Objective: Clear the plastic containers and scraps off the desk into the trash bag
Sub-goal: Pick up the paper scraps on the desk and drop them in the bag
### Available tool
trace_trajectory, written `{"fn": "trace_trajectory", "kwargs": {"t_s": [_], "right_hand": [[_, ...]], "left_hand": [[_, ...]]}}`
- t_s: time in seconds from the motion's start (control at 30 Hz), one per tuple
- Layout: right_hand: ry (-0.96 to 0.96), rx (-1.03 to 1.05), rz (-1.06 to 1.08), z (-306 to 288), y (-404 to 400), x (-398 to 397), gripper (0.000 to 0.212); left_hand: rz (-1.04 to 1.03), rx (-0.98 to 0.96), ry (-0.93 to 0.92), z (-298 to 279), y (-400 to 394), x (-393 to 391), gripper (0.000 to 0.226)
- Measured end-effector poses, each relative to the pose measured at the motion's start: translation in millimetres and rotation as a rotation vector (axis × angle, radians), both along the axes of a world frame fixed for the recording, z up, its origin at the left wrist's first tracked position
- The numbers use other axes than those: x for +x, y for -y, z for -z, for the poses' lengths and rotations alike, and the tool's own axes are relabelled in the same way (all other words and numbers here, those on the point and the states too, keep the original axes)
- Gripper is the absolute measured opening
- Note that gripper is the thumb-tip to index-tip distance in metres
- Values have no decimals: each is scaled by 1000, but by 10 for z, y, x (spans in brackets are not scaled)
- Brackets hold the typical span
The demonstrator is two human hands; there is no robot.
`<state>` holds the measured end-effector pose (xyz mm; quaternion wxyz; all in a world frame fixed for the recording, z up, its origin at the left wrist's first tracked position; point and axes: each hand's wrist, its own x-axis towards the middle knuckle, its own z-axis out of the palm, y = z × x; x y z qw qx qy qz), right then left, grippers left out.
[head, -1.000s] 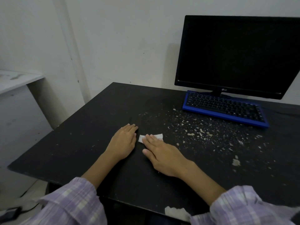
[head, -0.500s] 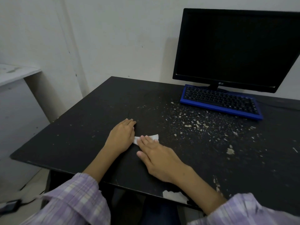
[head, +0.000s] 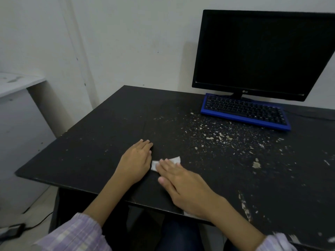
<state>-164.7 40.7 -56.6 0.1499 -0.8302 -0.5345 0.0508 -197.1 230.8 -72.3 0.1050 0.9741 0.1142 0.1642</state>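
1. Black desk [head: 101,142], head view: both hands lie flat and open, gripping nothing. The left hand [head: 135,163] rests beside a white scrap [head: 175,159]; the right hand's [head: 183,185] fingers press on it.
2. Crumbs [head: 217,136] lie scattered toward the keyboard [head: 244,111].
3. No containers or trash bag show; judging by this, mostly scrap gathering is left.

My black desk [head: 94,145] is scuffed and dusty, with pale crumbs and flakes [head: 219,136] scattered across its middle and right — thickest just in front of the blue keyboard [head: 244,111]. The keyboard lies at the far right, a dark LG monitor [head: 261,53] standing behind it. Near the front edge my left hand [head: 135,163] and right hand [head: 183,183] rest flat on the top, a small white paper scrap [head: 175,159] between them — under my right fingertips.
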Motion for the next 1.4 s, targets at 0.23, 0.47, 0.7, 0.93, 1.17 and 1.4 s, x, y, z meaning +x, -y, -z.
{"fn": "trace_trajectory", "kwargs": {"t_s": [0.23, 0.47, 0.7, 0.93, 1.17, 1.4], "right_hand": [[2, -76, 117, -18, 280, 216, 54], [-25, -101, 127, -75, -210, 365, 56], [-15, -2, -50, -8, -84, -31, 54], [19, -67, -4, 16, 480, -99, 60], [-11, -87, 83, -51, 113, 166, 56], [-24, -130, 188, -89, -467, 726, 63]], "left_hand": [[-51, 26, -3, -34, -8, 9, 42], [-50, -18, 12, -76, -17, 1, 39], [-25, -81, 5, -52, -67, -39, 40], [-35, -37, -46, -30, -65, -34, 44], [-35, -35, -61, -60, -82, 86, 43], [-12, -12, -68, -76, -107, 359, 42]]}}
